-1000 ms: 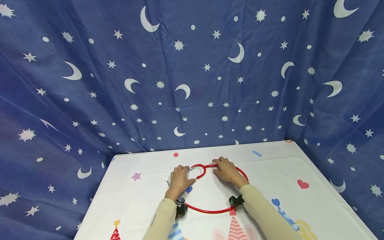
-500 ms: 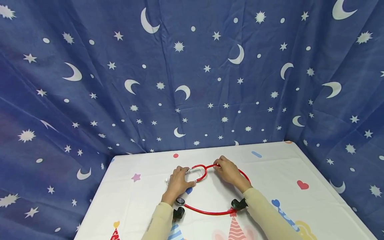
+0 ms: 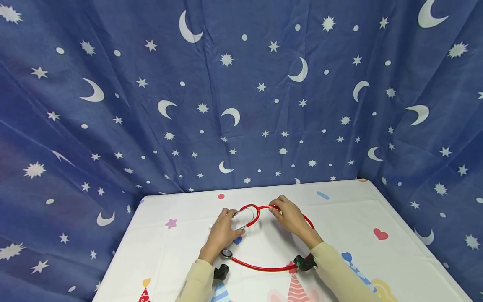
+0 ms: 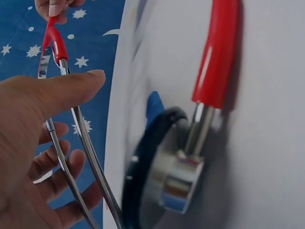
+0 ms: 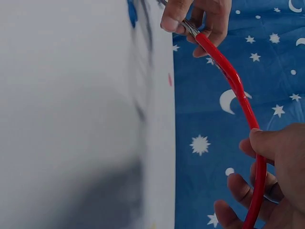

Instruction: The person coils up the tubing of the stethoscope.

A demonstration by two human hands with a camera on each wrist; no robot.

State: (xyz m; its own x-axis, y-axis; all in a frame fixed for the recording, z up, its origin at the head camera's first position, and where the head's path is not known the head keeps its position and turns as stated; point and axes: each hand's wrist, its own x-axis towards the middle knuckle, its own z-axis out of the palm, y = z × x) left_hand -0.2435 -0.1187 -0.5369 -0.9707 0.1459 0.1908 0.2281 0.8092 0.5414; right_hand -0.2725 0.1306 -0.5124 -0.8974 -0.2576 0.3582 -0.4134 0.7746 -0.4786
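A stethoscope with red tubing lies in a wide loop, its yoke end raised between both hands. My left hand holds the two metal ear tubes, thumb across one side and fingers curled on the other. Just past the yoke, my right hand pinches the red tube between thumb and index finger, while its other fingers curl loosely nearby. The round chest piece rests on the cloth below my left hand and looms large in the left wrist view. My left hand covers the earpieces in the head view.
A white printed cloth covers the table. Behind it hangs a blue curtain with moons and stars. Black wrist mounts sit at both cuffs, the right one overlapping the lower tubing.
My right fingers have closed round the tube, and that hand has moved slightly up and right. The yoke has risen a little. My left hand keeps its hold, its wrist shifting slightly left.
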